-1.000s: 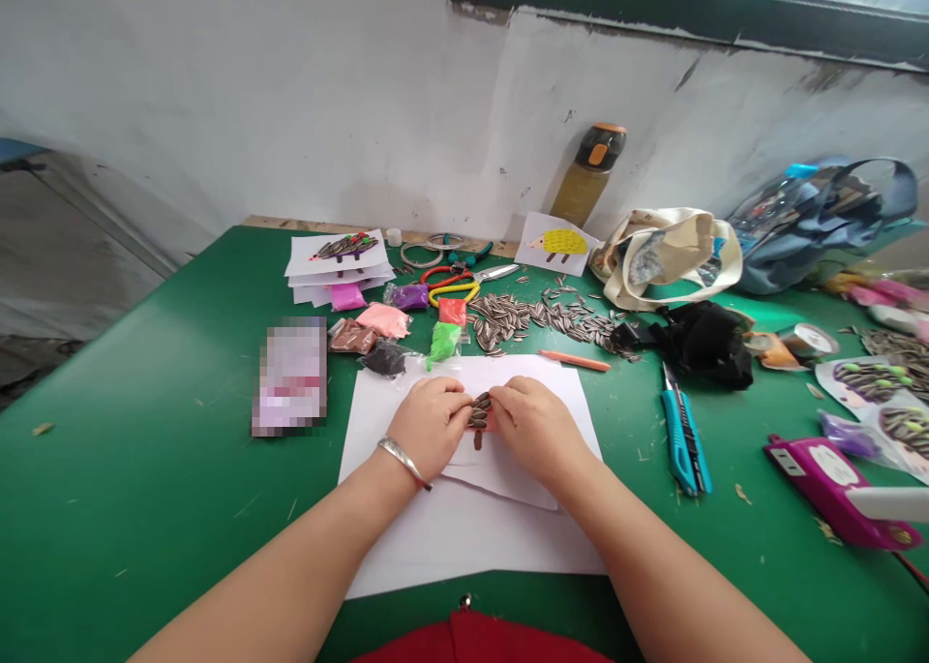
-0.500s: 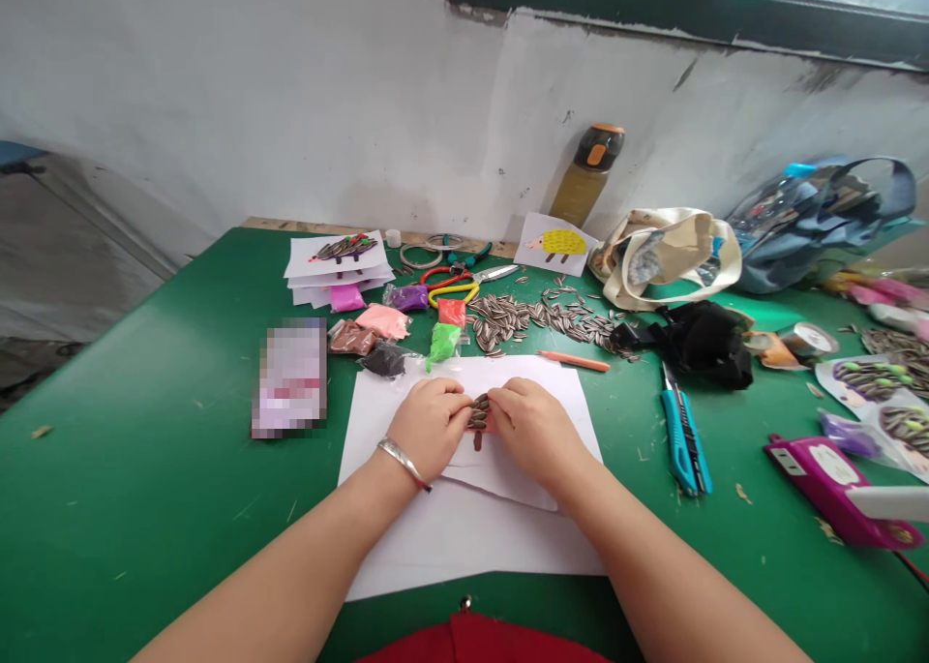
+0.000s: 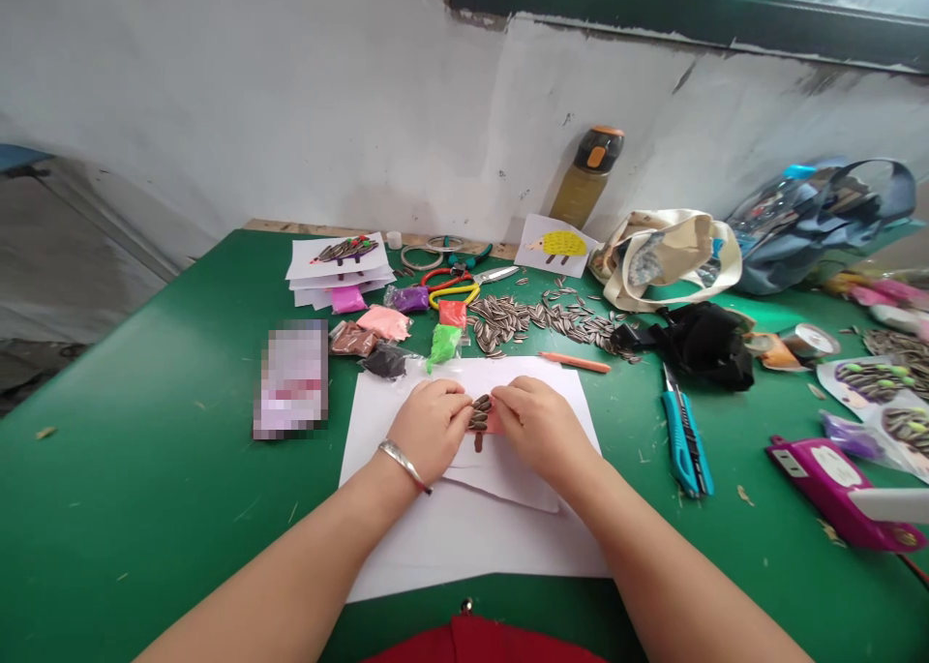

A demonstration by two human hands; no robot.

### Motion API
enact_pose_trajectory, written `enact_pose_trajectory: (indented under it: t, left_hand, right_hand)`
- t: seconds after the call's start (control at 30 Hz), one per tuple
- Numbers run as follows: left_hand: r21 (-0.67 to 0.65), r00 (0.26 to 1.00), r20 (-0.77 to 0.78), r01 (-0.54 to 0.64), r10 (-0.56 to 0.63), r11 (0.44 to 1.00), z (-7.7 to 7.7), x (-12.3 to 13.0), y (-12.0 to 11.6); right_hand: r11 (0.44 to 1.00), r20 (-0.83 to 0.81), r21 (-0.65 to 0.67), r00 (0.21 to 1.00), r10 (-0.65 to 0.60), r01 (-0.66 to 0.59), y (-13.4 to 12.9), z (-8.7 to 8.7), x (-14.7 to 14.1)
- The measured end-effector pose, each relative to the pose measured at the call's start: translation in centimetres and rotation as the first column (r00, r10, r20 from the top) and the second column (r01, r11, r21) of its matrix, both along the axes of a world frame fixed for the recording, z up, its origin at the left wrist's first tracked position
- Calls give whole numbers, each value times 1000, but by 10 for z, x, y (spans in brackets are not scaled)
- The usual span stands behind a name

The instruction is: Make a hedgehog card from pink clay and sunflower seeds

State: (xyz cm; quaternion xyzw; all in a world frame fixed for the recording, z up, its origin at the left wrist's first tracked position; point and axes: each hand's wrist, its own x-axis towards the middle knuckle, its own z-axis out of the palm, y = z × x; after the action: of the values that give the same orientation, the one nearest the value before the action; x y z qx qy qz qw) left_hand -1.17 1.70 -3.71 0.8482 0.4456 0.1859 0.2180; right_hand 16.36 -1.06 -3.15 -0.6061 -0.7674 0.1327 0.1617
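Between my hands, several striped sunflower seeds [image 3: 479,413] sit on a pink shape [image 3: 496,421] with a small brown leg [image 3: 478,442] below it, on a white paper [image 3: 500,484]. A larger white sheet [image 3: 406,547] lies underneath. My left hand [image 3: 434,426], with a silver bracelet at the wrist, is closed, its thumb and forefinger pressed together at the left edge of the seeds. My right hand [image 3: 541,426] is closed at the right side of the pink shape, fingertips together. Whatever either hand pinches is too small to make out.
Loose seeds [image 3: 500,322], scissors [image 3: 457,290], clay packets [image 3: 384,322] and an orange pencil-like stick [image 3: 575,361] lie beyond the sheet. A blue cutter [image 3: 686,436] and magenta glue gun [image 3: 834,489] are right. A bottle [image 3: 586,174] stands by the wall.
My right hand has shifted slightly right, away from the seeds, so more of the pink shape shows. My left hand stays at the seeds' left edge.
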Motion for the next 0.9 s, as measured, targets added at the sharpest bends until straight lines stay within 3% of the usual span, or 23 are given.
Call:
enact_pose_trajectory:
  t: [0.47, 0.9]
  left_hand:
    - [-6, 1000, -27, 9, -10, 1000, 2, 2, 0]
    - [-7, 998, -56, 8, -8, 1000, 1, 3, 2]
  right_hand:
    - [999, -38, -30, 999, 19, -20, 2, 2, 0]
    - [997, -39, 25, 996, -75, 76, 12, -1, 13]
